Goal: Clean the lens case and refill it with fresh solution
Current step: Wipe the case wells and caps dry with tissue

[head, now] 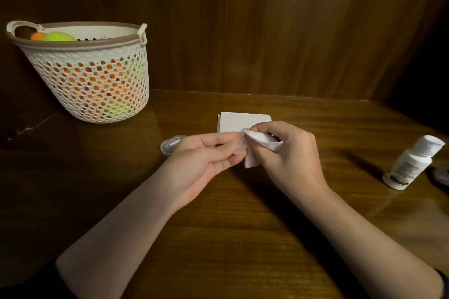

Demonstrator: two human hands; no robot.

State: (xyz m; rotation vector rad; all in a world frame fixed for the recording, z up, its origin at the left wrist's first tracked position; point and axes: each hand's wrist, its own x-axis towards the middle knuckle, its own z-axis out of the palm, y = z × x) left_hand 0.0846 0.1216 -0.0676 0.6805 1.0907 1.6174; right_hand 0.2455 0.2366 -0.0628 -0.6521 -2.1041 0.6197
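My left hand [206, 158] pinches a small clear piece of the lens case [239, 149] between thumb and fingertips, just above the wooden table. My right hand [289, 153] grips a white tissue [260, 145] and presses it against that clear piece. Another clear plastic part of the case [170, 144] lies on the table just behind my left hand, partly hidden by it. A white solution bottle [410, 165] stands tilted at the far right with its flip cap open.
A folded white tissue stack [243, 120] lies behind my hands. A white perforated basket [97, 75] with orange and green items stands at the back left. A round grey object [443, 173] is cut off at the right edge. Wooden panels close off the back.
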